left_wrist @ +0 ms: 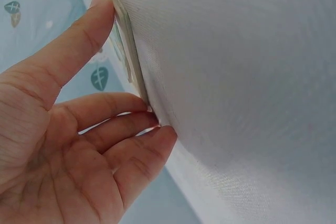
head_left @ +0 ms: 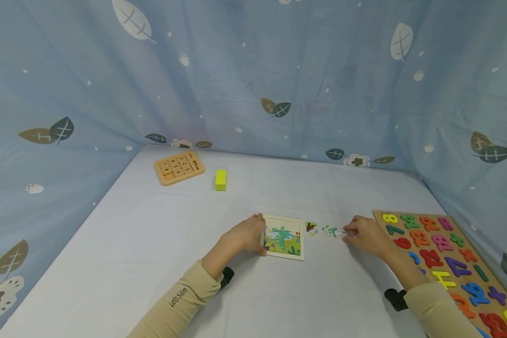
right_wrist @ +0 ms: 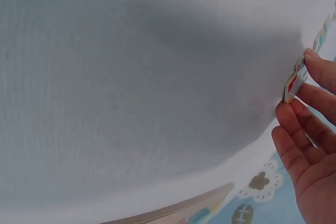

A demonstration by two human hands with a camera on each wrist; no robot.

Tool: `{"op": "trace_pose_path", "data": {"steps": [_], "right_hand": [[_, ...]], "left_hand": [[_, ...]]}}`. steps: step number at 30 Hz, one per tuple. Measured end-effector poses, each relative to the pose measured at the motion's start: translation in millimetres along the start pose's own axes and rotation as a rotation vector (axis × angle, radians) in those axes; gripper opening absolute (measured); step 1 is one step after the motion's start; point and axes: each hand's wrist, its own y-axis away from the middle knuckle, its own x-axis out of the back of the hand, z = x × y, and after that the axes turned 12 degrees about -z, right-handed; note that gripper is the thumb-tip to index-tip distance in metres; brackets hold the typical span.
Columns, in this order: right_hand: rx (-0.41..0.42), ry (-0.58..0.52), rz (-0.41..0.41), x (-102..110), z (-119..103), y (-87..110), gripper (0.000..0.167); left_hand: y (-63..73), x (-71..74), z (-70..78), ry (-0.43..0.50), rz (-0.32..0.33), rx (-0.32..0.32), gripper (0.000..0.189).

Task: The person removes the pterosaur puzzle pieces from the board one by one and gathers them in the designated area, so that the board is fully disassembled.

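Hiding puzzle pc partly: R hand

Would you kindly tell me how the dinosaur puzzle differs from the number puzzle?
The dinosaur puzzle shows a colourful picture; the number puzzle bears numbered tiles. The left hand grips the dinosaur puzzle's edge, while the number puzzle lies untouched. Both rest on the white table.

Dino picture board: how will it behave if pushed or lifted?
The board is likely stiff: its frame shows no bend. Low and broad, it should slide over the white cloth rather than tip. Its thin edge suggests it's light.
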Motion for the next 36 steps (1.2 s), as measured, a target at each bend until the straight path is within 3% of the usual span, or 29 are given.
{"op": "trace_pose_path", "data": {"steps": [8,17,28,36], "right_hand": [[0.029,0.047,0.000,0.2,0.4,-0.3,0.032],[-0.013,0.029,-0.004,1.4,-5.1,-2.1,0.040],[0.040,-0.058,0.007,0.5,-42.1,-23.1,0.050],[0.149,-0.076,-0.027,-4.5,-73.0,-40.3,0.047]], "left_hand": [[-0.2,0.3,0.6,-0.005,-0.002,0.004,0.091],[0.4,0.2,2.0,-0.003,-0.012,0.002,0.091],[1.0,0.6,1.2,-0.009,-0.005,0.007,0.091],[0.3,0.4,0.5,-0.007,-0.008,0.009,0.091]]}}
